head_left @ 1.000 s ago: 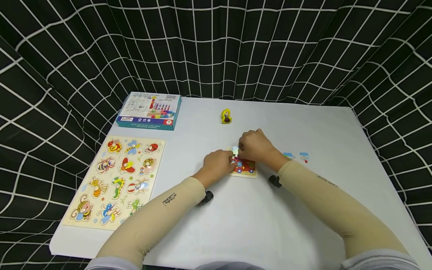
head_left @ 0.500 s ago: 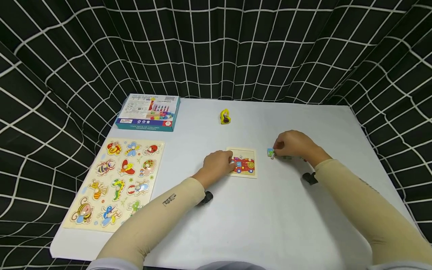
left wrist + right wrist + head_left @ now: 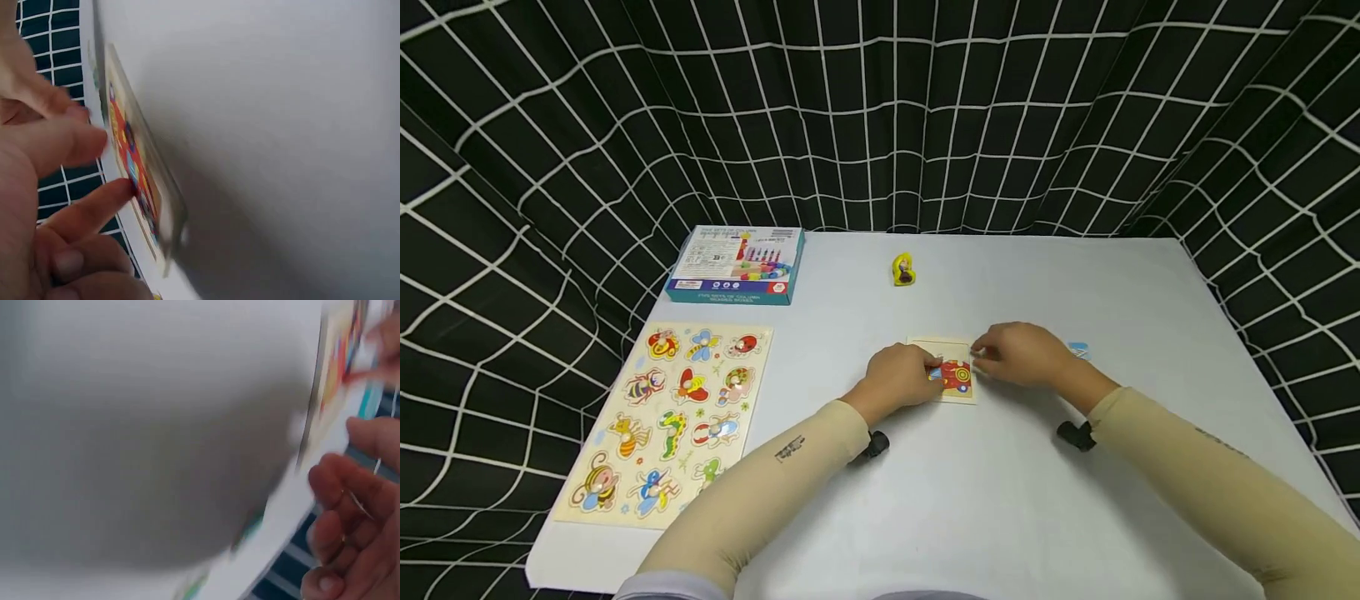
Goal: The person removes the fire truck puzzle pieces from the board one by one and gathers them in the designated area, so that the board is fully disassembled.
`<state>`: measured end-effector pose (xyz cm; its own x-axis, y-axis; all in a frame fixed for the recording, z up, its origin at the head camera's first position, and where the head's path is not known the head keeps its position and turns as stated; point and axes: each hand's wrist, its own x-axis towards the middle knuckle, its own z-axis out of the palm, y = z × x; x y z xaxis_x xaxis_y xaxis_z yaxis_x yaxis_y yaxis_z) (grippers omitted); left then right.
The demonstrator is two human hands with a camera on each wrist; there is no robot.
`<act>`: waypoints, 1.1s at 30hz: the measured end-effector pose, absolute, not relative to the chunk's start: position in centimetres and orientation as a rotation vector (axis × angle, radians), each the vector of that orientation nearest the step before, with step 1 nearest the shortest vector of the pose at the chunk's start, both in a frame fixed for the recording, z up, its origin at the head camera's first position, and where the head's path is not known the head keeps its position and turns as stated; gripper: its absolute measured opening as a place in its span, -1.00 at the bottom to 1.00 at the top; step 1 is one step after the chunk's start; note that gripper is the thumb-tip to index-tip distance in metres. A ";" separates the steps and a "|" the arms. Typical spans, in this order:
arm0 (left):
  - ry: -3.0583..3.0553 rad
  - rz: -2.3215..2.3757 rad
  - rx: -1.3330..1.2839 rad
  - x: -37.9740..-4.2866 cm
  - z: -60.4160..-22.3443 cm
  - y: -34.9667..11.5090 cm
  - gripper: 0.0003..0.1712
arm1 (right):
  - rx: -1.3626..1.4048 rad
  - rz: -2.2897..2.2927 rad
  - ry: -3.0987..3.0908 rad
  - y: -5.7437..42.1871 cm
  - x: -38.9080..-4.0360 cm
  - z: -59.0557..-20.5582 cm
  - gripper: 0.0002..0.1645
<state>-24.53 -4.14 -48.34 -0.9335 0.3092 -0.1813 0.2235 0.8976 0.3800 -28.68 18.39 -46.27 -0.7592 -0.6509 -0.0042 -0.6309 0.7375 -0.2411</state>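
Observation:
A small wooden puzzle board with a red car picture lies at the table's middle. My left hand is at its left side; in the left wrist view a nearly straight finger touches the picture, with the thumb apart from it. Beside the board's right edge, my right hand has thumb and fingers spaced apart. No thing shows between those fingers in the blurred right wrist view. A blue puzzle piece lies beyond the right hand, and a green-blue piece appears in the right wrist view.
A larger peg puzzle with insect pictures lies at the left. Behind it is a flat teal-edged box. A small yellow figure stands towards the back. Dark grid-patterned cloth borders the white table.
My right hand carried a small piece from over the board to the right, among the other pieces. It has come back to the board's right edge without it. My left hand stays at the board.

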 end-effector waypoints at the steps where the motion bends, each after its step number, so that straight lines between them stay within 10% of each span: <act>1: 2.833 0.508 0.407 -24.5 -48.3 -4.0 -0.52 | -1.088 -0.340 2.832 17.9 -28.1 -46.4 -0.73; 33: 2.885 0.529 0.430 -24.1 -49.2 -3.6 -0.49 | -1.114 -0.433 2.959 18.5 -26.6 -46.5 -0.72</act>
<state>-24.11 -3.65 -49.20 -0.9426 0.3117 -0.1195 0.2490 0.8949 0.3704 -26.64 18.50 -46.52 -0.7553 -0.6401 0.1407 -0.6536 0.7197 -0.2342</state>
